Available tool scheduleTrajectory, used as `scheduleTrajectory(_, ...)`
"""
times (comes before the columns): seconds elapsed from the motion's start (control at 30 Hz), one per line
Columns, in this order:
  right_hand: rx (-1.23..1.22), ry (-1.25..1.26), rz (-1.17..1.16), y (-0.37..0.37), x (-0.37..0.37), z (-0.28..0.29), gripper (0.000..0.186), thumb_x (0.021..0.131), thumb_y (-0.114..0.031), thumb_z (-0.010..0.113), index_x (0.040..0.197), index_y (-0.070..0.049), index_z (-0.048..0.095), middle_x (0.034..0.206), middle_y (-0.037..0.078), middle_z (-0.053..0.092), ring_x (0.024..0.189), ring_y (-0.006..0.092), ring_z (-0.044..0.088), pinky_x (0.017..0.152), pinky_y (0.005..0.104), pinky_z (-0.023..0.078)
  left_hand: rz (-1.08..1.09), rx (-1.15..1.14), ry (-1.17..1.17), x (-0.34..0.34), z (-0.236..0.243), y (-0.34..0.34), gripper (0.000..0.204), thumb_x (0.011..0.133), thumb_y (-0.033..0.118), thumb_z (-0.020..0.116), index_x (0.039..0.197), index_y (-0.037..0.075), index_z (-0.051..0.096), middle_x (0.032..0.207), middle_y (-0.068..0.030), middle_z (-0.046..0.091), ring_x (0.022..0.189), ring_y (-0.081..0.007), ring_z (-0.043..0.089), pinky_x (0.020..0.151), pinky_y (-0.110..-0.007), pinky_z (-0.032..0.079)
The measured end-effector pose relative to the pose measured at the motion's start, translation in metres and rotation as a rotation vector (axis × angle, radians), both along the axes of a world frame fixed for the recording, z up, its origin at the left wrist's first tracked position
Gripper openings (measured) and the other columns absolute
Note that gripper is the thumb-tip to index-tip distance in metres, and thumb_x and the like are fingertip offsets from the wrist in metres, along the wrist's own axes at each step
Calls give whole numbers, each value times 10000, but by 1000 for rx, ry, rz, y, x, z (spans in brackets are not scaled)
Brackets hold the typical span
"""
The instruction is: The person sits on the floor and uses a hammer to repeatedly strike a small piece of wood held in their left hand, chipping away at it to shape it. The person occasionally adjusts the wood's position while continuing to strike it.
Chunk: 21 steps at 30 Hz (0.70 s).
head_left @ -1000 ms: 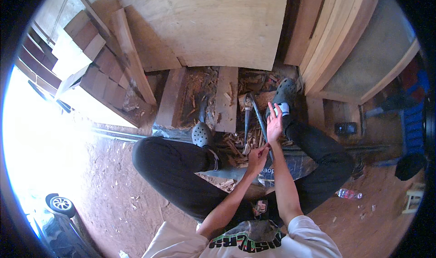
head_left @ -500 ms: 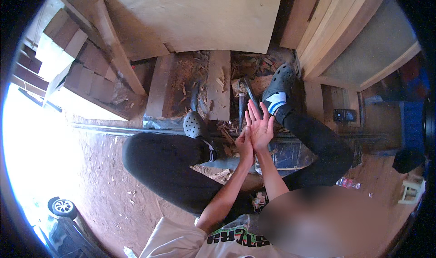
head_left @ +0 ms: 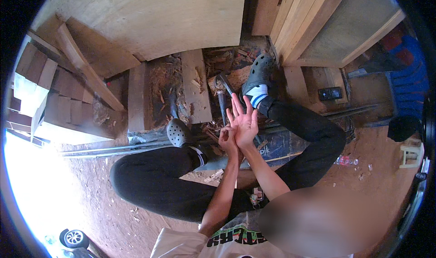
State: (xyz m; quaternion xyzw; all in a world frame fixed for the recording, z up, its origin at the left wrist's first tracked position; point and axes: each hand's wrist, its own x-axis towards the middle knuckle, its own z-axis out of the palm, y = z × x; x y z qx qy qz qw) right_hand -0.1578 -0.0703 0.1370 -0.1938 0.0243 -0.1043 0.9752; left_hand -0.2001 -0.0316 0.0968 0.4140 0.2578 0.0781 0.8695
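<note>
My right hand [head_left: 245,127] is held palm up between my knees, fingers spread and slightly bent, with nothing lying on the palm. My left hand [head_left: 229,139] touches the heel and edge of that palm. Its fingers are curled with the thumb pressed against them; whether something tiny is pinched there I cannot make out. Just beyond the hands, a dark metal tool with a tapered shaft [head_left: 221,104] leans by a wooden block [head_left: 236,78]. My clogs [head_left: 178,132] rest on either side of it.
Wooden planks [head_left: 196,85] and wood chips lie ahead. A large plywood sheet [head_left: 159,17] stands behind them, with a wooden frame [head_left: 313,22] at right. A phone [head_left: 330,93] sits on a board. Further right are a blue chair [head_left: 411,76], a white stool [head_left: 411,156] and a plastic bottle [head_left: 346,160].
The view has turned, so the scene sits further left. My left hand's fingers have curled into a pinch against the right palm. My right fingers have bent a little.
</note>
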Motion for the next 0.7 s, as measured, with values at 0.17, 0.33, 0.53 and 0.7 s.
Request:
scheduleTrajectory(0.17,18,-11,-43,-7,0,6,505,955,-473,254,1355,-173,325,1473,169,211,1377,256,158,1099,421,89,-91,279,-64,-4,-1,-3,151,786,-42,639,804,36,511,813,0,528,773,-89,515,725,-216,417)
scheduleTrajectory(0.33,-26,-42,-27,0,-4,9,504,957,-468,252,1364,-181,331,1480,185,175,1376,287,152,1103,431,105,-50,55,-94,6,-2,0,176,782,-30,651,788,49,494,800,24,513,737,-63,475,685,-200,398)
scheduleTrajectory(0.53,-68,-16,-45,-3,-3,6,513,952,-487,231,1368,-198,311,1479,181,181,1375,302,150,1085,510,97,-179,261,59,-5,9,4,199,772,-17,674,726,60,496,780,23,518,751,-59,476,673,-194,402)
scheduleTrajectory(0.7,-73,-50,-18,-2,0,5,518,943,-482,289,1372,-192,294,1474,166,211,1375,273,163,1089,477,110,-4,312,-81,9,16,-3,233,766,-21,680,709,66,471,744,31,502,682,-47,440,608,-188,366)
